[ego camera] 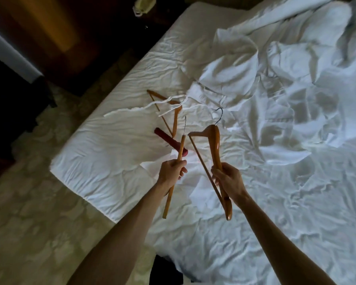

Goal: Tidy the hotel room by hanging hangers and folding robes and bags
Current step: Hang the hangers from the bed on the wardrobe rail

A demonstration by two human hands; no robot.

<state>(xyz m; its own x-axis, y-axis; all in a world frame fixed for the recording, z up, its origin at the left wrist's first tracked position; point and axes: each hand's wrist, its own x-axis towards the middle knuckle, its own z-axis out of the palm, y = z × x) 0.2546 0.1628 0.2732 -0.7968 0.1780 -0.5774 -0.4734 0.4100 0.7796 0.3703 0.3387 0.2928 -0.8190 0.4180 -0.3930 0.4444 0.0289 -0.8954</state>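
Two orange-brown wooden hangers with metal hooks are lifted above the bed: the edge-on hanger (174,171) in the left hand (171,171), the broad hanger (215,149) in the right hand (229,178), fingers curled round each, likely for carrying together. A third wooden hanger (165,114) lies on the white bed (111,145) under a white robe belt (144,106), beside one dark red cylinder (169,140) and the crumpled white robe (224,79).

- No text, label, brand, number or sign can be read anywhere in the view.
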